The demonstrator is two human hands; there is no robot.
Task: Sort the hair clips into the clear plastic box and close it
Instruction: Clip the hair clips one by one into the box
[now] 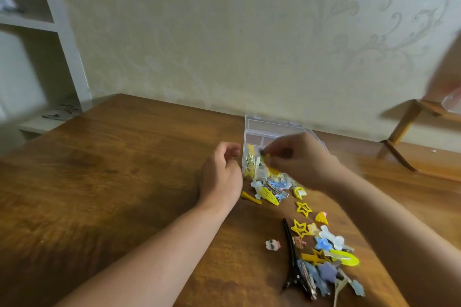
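Here the clear plastic box (274,132) sits open on the bench (124,182) near the wall, its lid tipped up at the far side so the compartments stay reachable from the person's side. The near-left compartment already holds a bunch of yellow and silver clips (252,163), which suggests the sorting goes by colour or kind.

The right hand (299,159) hovers over the box with its grip pinched on a small yellow clip (267,157), held low above the compartments, probably so it can be dropped into the yellow section. The view is blurred by motion, so the exact finger placement is hard to read.

The left hand (222,177) rests just beside the box's left wall, fingers loosely curled and grasping nothing; I judge it is there to steady the box or wait for the next clip.

Just in front of the box lies a mixed heap of clips (269,192), close enough for short reaches. Nearer the person a second scatter (324,252) includes yellow star clips (303,208), a blue star, and a long black clip (291,257). Much remains unsorted, so closing the lid is some way off.
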